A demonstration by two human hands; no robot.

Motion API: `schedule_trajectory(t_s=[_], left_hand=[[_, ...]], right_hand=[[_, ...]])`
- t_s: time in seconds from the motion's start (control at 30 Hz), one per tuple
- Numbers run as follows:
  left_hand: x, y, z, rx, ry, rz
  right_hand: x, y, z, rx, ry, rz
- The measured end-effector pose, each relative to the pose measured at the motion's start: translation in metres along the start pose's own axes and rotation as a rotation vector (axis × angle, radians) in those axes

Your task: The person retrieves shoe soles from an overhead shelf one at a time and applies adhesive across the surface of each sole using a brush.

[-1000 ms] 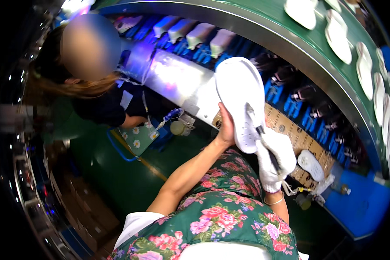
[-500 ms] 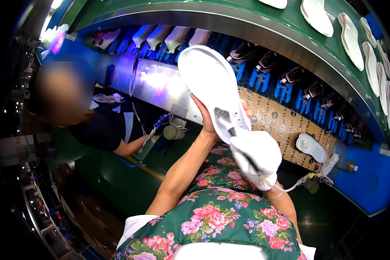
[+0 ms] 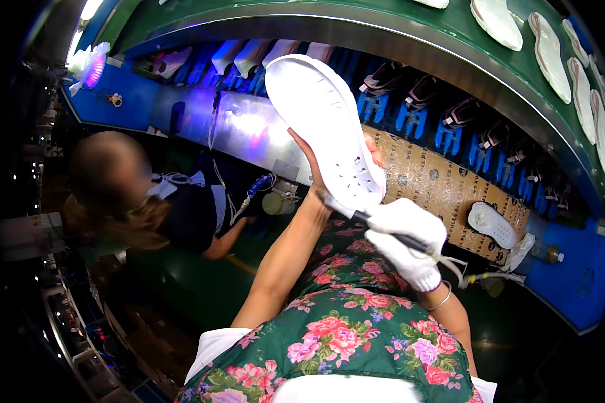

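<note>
A white shoe sole (image 3: 326,117) is held up in front of me, tilted, its inner face toward me. My left hand (image 3: 314,176) is closed around it from beneath, with the thumb along the left edge and fingertips showing at the right edge. My right hand (image 3: 413,235), in a white glove, grips a dark-handled brush (image 3: 336,205) fitted with a pale tube. The bristles lie at the near end of the sole, by its lower left edge; whether they touch it I cannot tell.
Another white sole (image 3: 493,225) rests on the cardboard-covered bench (image 3: 427,173). Shoe uppers (image 3: 420,93) stand on blue holders behind it. A raised green conveyor (image 3: 356,21) carries several soles. At left, a co-worker (image 3: 181,208) leans near the metal bench section (image 3: 245,138).
The brush has moved from the sole's inner face down to its near end, and my right hand has turned. The sole has shifted slightly up and left. The co-worker has leaned lower.
</note>
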State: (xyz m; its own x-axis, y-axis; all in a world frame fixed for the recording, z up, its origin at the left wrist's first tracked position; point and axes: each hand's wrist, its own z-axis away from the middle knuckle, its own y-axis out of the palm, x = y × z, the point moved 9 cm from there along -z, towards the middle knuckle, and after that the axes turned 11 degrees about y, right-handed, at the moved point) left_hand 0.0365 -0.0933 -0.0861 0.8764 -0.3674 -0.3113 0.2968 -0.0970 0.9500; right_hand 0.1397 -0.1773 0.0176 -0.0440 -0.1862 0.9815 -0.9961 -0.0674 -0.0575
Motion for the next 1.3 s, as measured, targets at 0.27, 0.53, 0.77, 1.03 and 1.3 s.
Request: schedule_trajectory(t_s=[0.27, 0.53, 0.77, 1.03, 1.3], left_hand=[[-0.002, -0.008, -0.011, 0.02, -0.075, 0.031], [-0.002, 0.005, -0.015, 0.147, -0.201, -0.114], [0.005, -0.009, -0.01, 0.154, -0.454, -0.177], [0.005, -0.023, -0.014, 0.089, -0.557, -0.675], [0.004, 0.001, -0.015, 0.338, -0.853, -1.255]], right_hand=[[0.009, 0.013, 0.003, 0.055, -0.137, 0.24], [0.012, 0.022, 0.008, 0.087, -0.268, 0.468], [0.012, 0.01, 0.002, 0.114, -0.122, 0.268], [0.01, 0.037, 0.006, 0.287, -0.148, 0.221], [0.012, 0.049, 0.009, 0.321, -0.289, 0.38]])
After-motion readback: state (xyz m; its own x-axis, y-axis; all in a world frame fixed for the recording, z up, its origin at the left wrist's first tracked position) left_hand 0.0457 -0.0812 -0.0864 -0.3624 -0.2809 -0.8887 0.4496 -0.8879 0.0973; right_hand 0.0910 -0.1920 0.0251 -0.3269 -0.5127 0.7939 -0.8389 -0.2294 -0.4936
